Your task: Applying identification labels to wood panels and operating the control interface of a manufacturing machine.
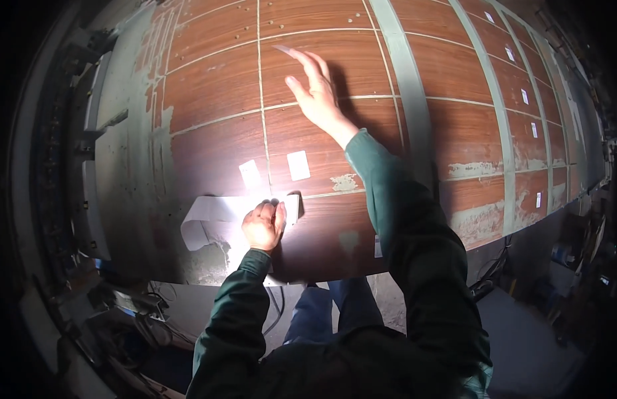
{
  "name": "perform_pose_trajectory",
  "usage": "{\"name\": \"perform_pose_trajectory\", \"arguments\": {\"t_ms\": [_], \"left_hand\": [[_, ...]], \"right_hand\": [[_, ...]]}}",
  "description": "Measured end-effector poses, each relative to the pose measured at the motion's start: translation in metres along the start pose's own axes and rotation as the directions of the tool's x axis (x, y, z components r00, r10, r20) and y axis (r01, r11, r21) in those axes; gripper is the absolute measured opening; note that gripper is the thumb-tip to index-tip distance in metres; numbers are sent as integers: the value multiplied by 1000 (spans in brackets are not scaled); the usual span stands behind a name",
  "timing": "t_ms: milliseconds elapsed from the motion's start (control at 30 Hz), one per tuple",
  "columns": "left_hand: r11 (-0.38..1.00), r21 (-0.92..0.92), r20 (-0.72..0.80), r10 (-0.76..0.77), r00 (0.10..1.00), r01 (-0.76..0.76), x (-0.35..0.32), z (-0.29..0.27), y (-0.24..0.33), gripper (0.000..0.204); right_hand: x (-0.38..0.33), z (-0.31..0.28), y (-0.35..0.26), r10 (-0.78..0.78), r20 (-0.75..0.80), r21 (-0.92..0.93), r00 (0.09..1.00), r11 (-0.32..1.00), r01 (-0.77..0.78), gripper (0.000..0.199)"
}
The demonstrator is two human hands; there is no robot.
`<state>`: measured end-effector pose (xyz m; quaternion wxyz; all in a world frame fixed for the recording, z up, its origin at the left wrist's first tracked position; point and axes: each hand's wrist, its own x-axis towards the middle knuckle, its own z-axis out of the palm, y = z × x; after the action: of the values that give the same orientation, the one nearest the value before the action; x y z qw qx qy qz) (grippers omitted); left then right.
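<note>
My left hand (pixel 263 227) is closed on a white paper strip (pixel 219 207), with the fingers curled over it near the front edge of the wood-grain panels. The strip's left end curls down in a loop, and a short end shows to the right of the hand. My right hand (pixel 316 98) reaches out above a brown wood-grain panel (pixel 322 136), thumb and fingers apart. A thin pale sliver (pixel 280 48) shows at its fingertips; I cannot make out what it is. Two white labels, a left one (pixel 249 174) and a right one (pixel 298 165), lie just beyond my left hand.
More panels in rows, separated by pale green strips (pixel 403 60), extend to the right; several carry small white labels (pixel 524 96). Scuffed pale patches (pixel 478 226) mark the front edge. Dark machinery (pixel 56 166) lines the left side. Cables (pixel 498 263) hang below the right edge.
</note>
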<state>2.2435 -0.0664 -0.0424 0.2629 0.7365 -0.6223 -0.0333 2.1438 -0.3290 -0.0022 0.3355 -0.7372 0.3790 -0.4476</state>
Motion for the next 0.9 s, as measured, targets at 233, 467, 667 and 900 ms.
{"name": "perform_pose_trajectory", "arguments": {"t_ms": [233,467,667,900], "left_hand": [[997,75,78,-24,997,19,-4,8,-8,22],[1000,-1,34,1,999,-1,6,8,-1,18],[1000,2,36,7,999,-7,6,4,-8,17],[1000,10,45,4,999,-5,2,7,-11,17]], "right_hand": [[57,57,83,3,-33,-157,999,988,-9,61],[66,-115,155,125,-93,46,988,992,-121,37],[112,-91,91,336,724,-123,603,923,-366,18],[124,-48,86,478,584,-764,656,598,245,44]]}}
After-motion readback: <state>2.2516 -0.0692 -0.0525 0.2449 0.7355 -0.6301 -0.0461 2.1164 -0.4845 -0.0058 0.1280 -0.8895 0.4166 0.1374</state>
